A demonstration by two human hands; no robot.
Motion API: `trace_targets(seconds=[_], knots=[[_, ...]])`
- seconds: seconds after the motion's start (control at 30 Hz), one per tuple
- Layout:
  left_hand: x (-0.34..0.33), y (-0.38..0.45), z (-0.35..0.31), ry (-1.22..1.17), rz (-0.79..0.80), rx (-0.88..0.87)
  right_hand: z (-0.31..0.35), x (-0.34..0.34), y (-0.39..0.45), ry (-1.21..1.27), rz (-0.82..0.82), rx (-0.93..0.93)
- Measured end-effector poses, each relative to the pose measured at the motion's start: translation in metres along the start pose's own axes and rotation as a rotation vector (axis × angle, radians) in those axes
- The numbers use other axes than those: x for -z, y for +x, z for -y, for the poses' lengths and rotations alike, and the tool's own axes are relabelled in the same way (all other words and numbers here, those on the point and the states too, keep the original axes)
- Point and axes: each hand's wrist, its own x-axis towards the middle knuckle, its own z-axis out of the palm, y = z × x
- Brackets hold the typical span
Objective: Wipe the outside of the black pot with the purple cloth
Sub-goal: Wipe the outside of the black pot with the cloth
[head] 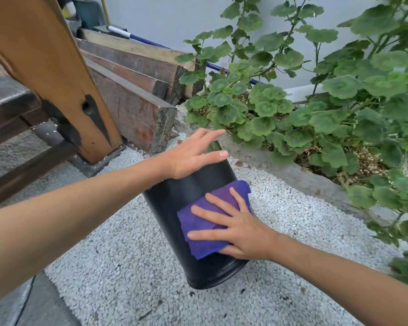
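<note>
Black pot (174, 201) lies tilted on gravel (127, 267). Left hand (188, 158) steadies it, fingers spread flat. Right hand (240, 229) presses purple cloth (198, 222) flat, mid-wipe. Next, prob. rotate pot; underside unseen.

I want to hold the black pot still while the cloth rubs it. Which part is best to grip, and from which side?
Probably the far, upper end of the black pot, from above. The pot lies tilted on the gravel, so its round wall could roll; the left hand already rests there, clear of the purple cloth under the right hand.
</note>
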Motion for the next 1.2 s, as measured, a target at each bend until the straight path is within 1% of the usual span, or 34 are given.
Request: trace_targets(seconds=[0.27,0.43,0.57,0.63,0.67,0.73,0.83,0.9,0.97,1.03,1.1,1.2], knots=[[0.000,0.004,-0.004,0.063,0.087,0.088,0.018,0.008,-0.033,0.062,0.122,0.135],[0.000,0.004,-0.007,0.097,0.134,0.083,0.026,0.021,-0.046,0.107,0.221,0.143],[-0.001,0.003,-0.009,0.132,0.135,0.067,0.030,0.035,-0.052,0.180,0.224,0.109],[-0.001,0.003,-0.009,0.141,0.135,0.056,0.033,0.042,-0.055,0.305,0.167,0.006],[-0.001,0.003,-0.009,0.141,0.133,0.053,0.034,0.045,-0.055,0.387,0.122,-0.083],[-0.001,0.004,-0.009,0.148,0.131,0.051,0.035,0.053,-0.052,0.594,0.002,-0.327],[-0.002,0.005,-0.009,0.157,0.124,0.052,0.026,0.071,-0.040,0.931,-0.237,-0.699],[-0.003,0.004,-0.009,0.139,0.117,0.054,0.012,0.082,-0.031,1.052,-0.376,-0.864],[-0.003,0.003,-0.011,0.097,0.106,0.051,-0.006,0.091,-0.019,1.037,-0.496,-0.936],[-0.003,0.003,-0.013,0.047,0.101,0.046,-0.022,0.101,-0.005,0.960,-0.563,-0.957],[-0.005,0.002,-0.014,0.021,0.103,0.046,-0.036,0.104,0.009,0.864,-0.559,-0.956],[-0.008,0.003,-0.014,-0.004,0.101,0.043,-0.054,0.092,0.027,0.803,-0.546,-0.988]])
